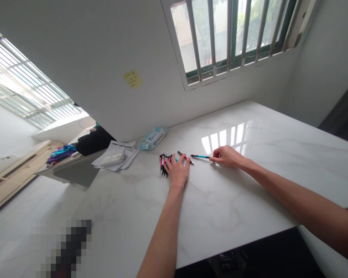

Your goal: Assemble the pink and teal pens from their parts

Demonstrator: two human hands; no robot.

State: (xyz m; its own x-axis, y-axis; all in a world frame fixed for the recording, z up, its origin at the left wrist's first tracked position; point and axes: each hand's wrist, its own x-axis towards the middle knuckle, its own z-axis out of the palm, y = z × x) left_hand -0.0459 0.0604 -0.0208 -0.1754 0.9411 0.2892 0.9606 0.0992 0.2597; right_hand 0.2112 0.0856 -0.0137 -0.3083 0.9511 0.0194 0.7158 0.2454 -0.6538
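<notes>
My left hand [178, 168] lies with its fingers spread over a cluster of pens [162, 165] on the white marbled table. Several red, black and silver pens stick out on its left side, side by side, and the palm hides part of the group. A red pen [180, 153] slants out from under the fingertips, its silver tip [191, 163] to the right of the hand. On the right, my right hand [224, 156] pinches one end of a blue pen [201, 156] between thumb and fingers. That pen lies almost level, its black end pointing at my left hand.
A blue-and-white wipes packet [153, 139] rests against the wall. Left of it, a white device [113, 159] sits on papers [124, 148]. A yellow sticky note [133, 79] is on the wall beside the barred window [234, 34]. The marbled table [226, 204] reaches far right.
</notes>
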